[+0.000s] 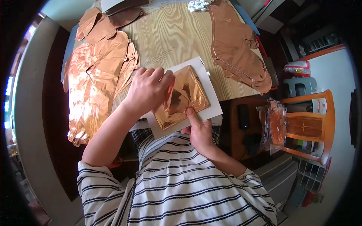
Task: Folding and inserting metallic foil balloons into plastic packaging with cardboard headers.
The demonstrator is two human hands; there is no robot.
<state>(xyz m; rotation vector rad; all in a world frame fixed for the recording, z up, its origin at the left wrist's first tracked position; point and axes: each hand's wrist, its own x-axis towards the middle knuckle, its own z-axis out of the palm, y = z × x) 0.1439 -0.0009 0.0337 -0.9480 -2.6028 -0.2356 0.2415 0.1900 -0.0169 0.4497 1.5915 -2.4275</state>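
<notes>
My left hand (150, 89) is closed over the left part of a flat, shiny copper-coloured foil packet (194, 88). A red object (171, 88) shows at its fingers; most of it is hidden, and I cannot make out its kind. The foil lies folded into a rectangle on a white board (211, 98), which is tilted at the table's front edge over my lap. From the right, my right hand (199, 132) grips the board's near edge, its thumb pressing on the foil and its other fingers mostly hidden underneath.
Copper foil sheets (92, 75) pile up on the left of the wooden table (169, 30). More flattened foil (235, 45) lies on the right. Small white pieces (198, 5) sit at the far edge. A wooden chair (327, 124) at right has clear bags (277, 122) of foil.
</notes>
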